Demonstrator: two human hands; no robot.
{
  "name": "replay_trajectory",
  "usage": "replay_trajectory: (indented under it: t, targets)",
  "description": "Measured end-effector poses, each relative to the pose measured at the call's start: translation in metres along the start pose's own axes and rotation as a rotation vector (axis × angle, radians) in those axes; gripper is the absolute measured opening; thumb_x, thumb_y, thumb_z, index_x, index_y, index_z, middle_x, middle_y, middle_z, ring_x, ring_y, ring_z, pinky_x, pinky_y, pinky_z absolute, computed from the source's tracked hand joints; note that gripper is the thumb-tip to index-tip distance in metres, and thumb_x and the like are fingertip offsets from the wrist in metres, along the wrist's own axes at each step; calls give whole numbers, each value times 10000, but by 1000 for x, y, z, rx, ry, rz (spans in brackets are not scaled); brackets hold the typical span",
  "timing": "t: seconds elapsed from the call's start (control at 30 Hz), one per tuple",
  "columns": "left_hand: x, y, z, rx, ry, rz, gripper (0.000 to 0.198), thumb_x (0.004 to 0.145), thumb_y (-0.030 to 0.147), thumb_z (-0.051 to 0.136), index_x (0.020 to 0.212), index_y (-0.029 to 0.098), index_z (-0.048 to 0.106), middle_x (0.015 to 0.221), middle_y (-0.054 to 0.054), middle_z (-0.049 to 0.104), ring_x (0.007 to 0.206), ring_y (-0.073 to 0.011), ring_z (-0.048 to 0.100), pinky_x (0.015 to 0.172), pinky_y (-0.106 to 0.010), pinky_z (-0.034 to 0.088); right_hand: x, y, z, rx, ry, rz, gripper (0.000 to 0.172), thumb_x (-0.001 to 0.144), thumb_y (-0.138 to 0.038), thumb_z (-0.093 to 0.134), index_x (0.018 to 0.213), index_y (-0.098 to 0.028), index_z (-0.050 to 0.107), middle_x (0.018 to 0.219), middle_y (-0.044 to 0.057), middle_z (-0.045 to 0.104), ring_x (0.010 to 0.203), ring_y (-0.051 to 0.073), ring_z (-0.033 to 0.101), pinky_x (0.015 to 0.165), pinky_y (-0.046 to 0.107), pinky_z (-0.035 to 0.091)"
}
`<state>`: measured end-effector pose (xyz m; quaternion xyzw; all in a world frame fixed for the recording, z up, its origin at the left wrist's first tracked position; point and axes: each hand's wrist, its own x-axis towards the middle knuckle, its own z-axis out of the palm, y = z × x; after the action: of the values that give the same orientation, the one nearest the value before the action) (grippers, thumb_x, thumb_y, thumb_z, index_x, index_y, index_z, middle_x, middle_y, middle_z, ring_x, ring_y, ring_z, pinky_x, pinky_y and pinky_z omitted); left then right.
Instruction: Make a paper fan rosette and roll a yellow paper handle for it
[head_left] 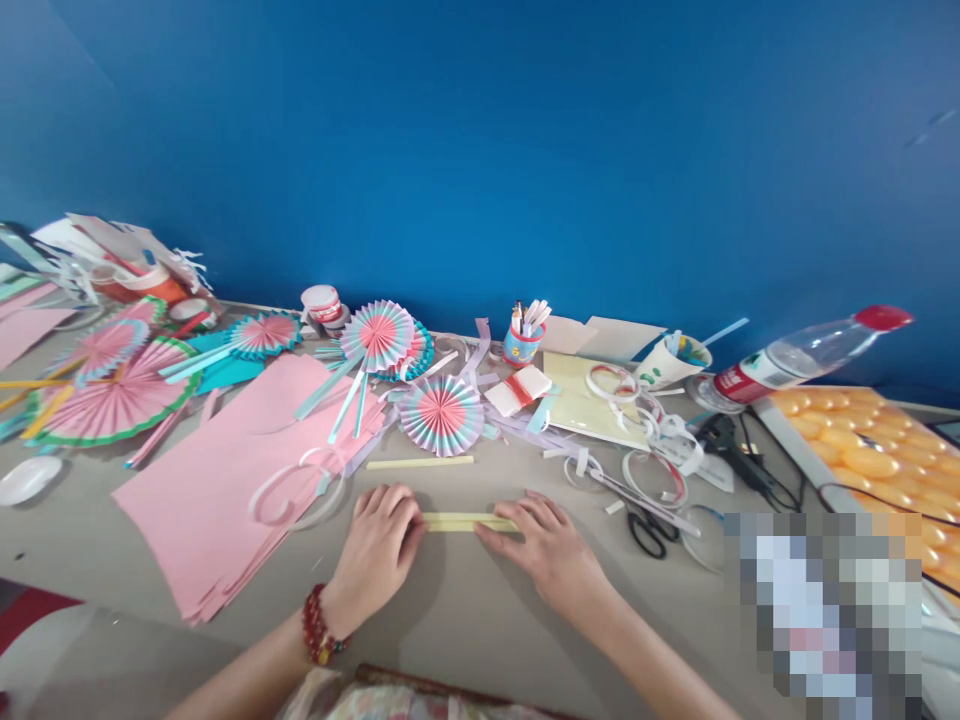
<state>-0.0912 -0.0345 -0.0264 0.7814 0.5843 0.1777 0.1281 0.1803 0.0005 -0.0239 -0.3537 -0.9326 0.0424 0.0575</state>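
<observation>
A narrow folded strip of pale yellow paper [459,522] lies crosswise on the table in front of me. My left hand [386,535] is closed on its left end, fingers curled over it. On the right end, my right hand [536,540] grips the strip between thumb and fingers. Both ends are hidden under the hands. Just beyond is a second pale yellow strip [420,462], touched by neither hand. Farther back sits a pleated paper rosette [441,415] in pink, mint and lilac.
Pink paper sheets [247,470] are stacked at left, near paper fans [112,390]. Right of my hands are black-handled scissors [651,532], rolls of white tape [656,475], a glue gun [739,455] and a tilted plastic bottle [799,360]. A blue wall [480,150] bounds the table.
</observation>
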Motion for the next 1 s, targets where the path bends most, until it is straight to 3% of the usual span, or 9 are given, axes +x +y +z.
replay_trajectory:
  t: [0.43, 0.6, 0.83, 0.93, 1.0]
  targets:
    - [3, -3, 2, 6, 13, 2, 87, 897, 143, 500, 844, 208, 522, 1012, -62, 555, 913, -243, 534, 812, -409, 419, -1, 1, 3, 16, 16, 5, 519, 909, -110, 569, 1319, -428, 548, 1233, 17, 629, 1079, 231, 534, 1030, 452, 358]
    - [-2, -8, 7, -44, 53, 3, 84, 899, 135, 476, 942, 205, 495, 1042, -81, 549, 970, -257, 537, 824, -410, 432, -1, 1, 2, 8, 15, 2, 493, 912, -131, 573, 1304, -431, 560, 1235, 12, 630, 1083, 227, 536, 1025, 446, 369]
    - [-8, -12, 5, -34, 41, -12, 333, 901, 107, 451, 1193, 233, 550, 1160, -96, 551, 1043, -264, 546, 876, -438, 464, 0, 1, 0, 19, -4, 3, 459, 922, -151, 566, 1293, -422, 570, 1260, 21, 620, 1104, 235, 529, 1036, 455, 364]
    - [-9, -12, 0, 63, -2, 59, 623, 856, 12, 431, 1396, 321, 471, 1321, -96, 509, 1116, -272, 532, 954, -488, 444, 0, 1, 1, 14, -17, -6, 465, 920, -143, 565, 1295, -418, 569, 1262, 27, 619, 1112, 243, 526, 1031, 467, 367]
    - [-7, -10, -5, 141, -62, 177, 828, 789, -73, 398, 1473, 392, 368, 1496, -71, 386, 1257, -292, 459, 1051, -553, 364, 1, 2, 1, 7, -19, -14, 460, 918, -144, 569, 1291, -414, 573, 1250, 30, 626, 1105, 245, 530, 1016, 464, 380]
